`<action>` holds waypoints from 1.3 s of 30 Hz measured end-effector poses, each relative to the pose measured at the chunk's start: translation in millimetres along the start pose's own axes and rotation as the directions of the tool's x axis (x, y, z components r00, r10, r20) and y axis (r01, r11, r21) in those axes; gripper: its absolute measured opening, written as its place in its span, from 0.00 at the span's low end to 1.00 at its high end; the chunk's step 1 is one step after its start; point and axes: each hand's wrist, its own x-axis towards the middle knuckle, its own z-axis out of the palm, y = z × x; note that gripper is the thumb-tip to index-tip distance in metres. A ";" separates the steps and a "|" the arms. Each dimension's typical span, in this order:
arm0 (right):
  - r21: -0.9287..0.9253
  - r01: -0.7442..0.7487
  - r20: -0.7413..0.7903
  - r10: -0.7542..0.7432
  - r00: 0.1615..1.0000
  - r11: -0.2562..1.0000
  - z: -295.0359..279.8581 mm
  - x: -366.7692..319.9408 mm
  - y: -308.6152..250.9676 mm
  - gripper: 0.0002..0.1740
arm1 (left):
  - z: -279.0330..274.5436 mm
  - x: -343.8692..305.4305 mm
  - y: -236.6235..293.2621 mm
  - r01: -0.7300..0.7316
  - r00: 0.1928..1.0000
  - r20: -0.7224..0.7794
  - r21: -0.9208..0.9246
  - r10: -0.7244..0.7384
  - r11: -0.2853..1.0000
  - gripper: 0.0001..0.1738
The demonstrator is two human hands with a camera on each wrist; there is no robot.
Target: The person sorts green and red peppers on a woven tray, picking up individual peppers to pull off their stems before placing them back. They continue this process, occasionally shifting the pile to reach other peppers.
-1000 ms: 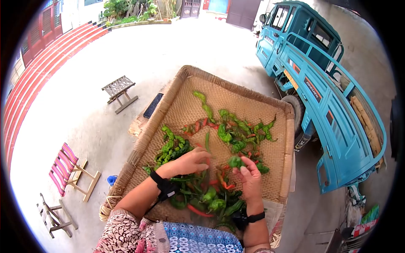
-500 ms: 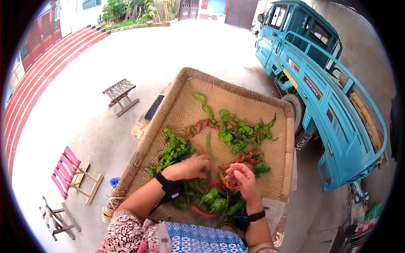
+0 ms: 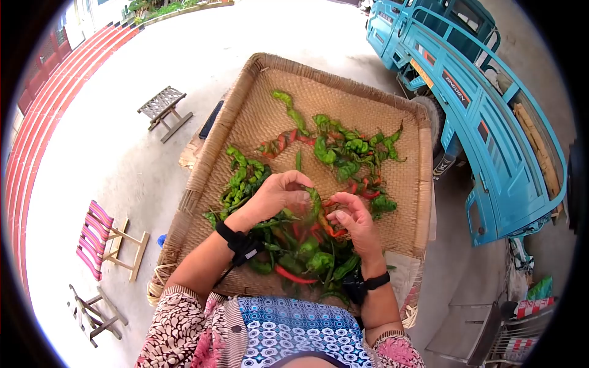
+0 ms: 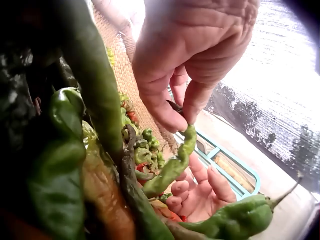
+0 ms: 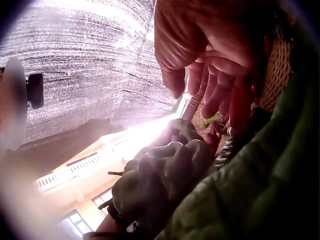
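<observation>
Between thumb and forefinger, my left hand (image 3: 279, 197) pinches a thin, wrinkled green chili pepper (image 4: 172, 167) by its stem end, and the pepper hangs down. My right hand (image 3: 357, 226) is just right of it, fingers loosely bent and nothing in its grasp; the left wrist view shows its palm behind the hanging pepper. Both hands are over a heap of green and red chili peppers (image 3: 319, 262) at the near side of a woven tray (image 3: 245, 101). A long red pepper (image 3: 294, 276) lies at the heap's front.
More peppers form a bunch at the tray's left (image 3: 236, 187) and another farther back (image 3: 353, 147). A blue cargo tricycle (image 3: 472, 116) is parked at the right. A striped folding stool (image 3: 95, 236) and a slatted stool (image 3: 162, 105) are on the left.
The green pepper that my right hand held is gone from its fingers. My left hand has come up from the heap with a pepper. The head view has tilted down.
</observation>
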 end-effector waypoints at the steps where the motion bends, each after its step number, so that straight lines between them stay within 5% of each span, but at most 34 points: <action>1: -0.014 0.001 0.024 -0.001 1.000 1.000 0.3 -0.1 1.1 0.22 | 0.7 0.5 -1.2 0.000 1.000 -0.008 -0.018 -0.001 1.000 0.10; 11: -0.250 -0.118 0.086 0.144 0.986 0.961 0.6 -2.7 12.7 0.17 | 4.8 1.2 -0.1 0.030 1.000 -0.005 -0.010 -0.030 1.000 0.15; 14: -0.159 -0.101 0.025 0.107 0.994 0.982 -4.1 -1.1 9.0 0.15 | -5.9 3.5 -7.7 -0.050 0.950 -0.301 0.127 0.086 0.991 0.14; 17: -0.079 -0.001 -0.094 -0.006 0.996 0.997 -14.1 1.7 12.2 0.17 | -24.6 3.7 -11.6 -0.050 0.896 -0.339 0.565 0.287 0.824 0.15; 20: 0.213 0.140 -0.351 -0.058 0.934 0.967 0.3 5.3 -9.1 0.20 | -34.1 3.1 -19.7 0.005 0.885 -0.234 0.869 0.402 0.494 0.21; 22: 0.157 0.089 -0.298 -0.039 0.954 0.984 -12.0 5.4 -0.5 0.21 | -36.0 2.2 -28.9 0.008 0.892 -0.137 0.958 0.432 0.287 0.23; 28: 0.070 0.008 -0.155 0.003 0.988 0.998 -11.7 4.3 7.8 0.16 | -32.8 2.0 -22.3 0.060 0.974 -0.100 0.979 0.203 0.196 0.29; 39: 0.077 -0.029 -0.110 0.037 0.993 0.997 -10.5 3.4 6.9 0.14 | -23.8 -1.8 -19.1 -0.048 0.980 0.024 0.992 0.199 0.114 0.20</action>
